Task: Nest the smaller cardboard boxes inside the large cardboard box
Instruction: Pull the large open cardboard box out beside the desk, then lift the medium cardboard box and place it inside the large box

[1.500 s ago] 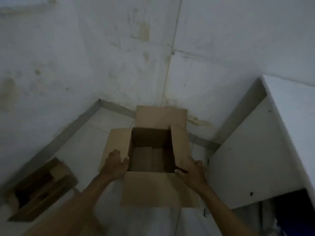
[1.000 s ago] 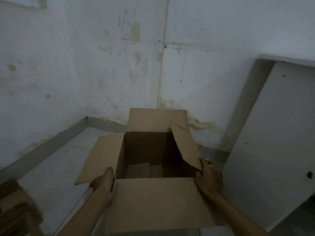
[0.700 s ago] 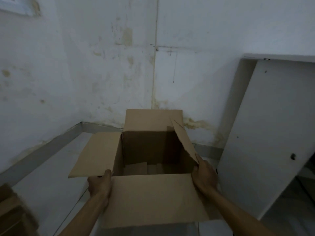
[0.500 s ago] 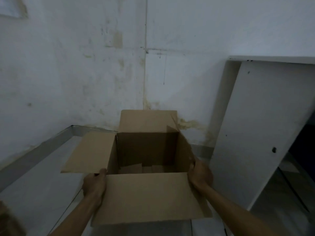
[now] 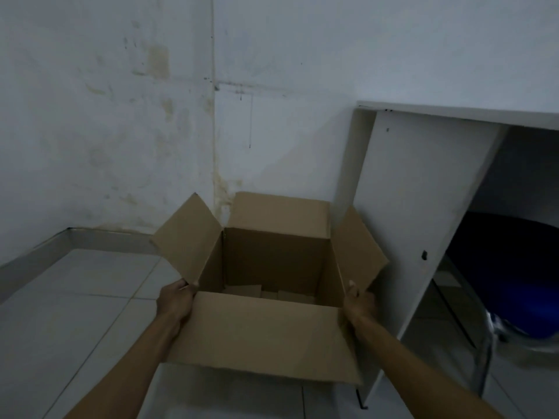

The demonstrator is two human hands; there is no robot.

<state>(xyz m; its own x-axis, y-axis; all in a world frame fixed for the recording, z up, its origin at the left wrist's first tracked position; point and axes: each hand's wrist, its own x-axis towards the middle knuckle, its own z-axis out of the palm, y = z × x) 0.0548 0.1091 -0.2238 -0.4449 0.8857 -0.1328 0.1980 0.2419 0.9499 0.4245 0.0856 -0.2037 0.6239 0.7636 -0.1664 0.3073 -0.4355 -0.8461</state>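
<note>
The large cardboard box (image 5: 266,337) is open in front of me with all its top flaps spread out. My left hand (image 5: 174,300) grips its left near corner below the left flap. At the right near corner my right hand (image 5: 358,303) holds the box under the right flap. Deep inside, on the bottom, lie pale cardboard pieces (image 5: 266,293), seemingly smaller boxes, only partly visible over the near edge. The box appears lifted off the white tiled floor (image 5: 69,322), held between both hands.
A white cabinet panel (image 5: 414,225) stands close to the box's right side. Behind it sits a blue round container (image 5: 514,285) with a metal frame. Stained white walls meet in a corner (image 5: 213,131) behind the box.
The box has come up from the floor with both hands on its sides. Both side flaps now angle upward and outward. The view swung right; the other box at the left left the frame.
</note>
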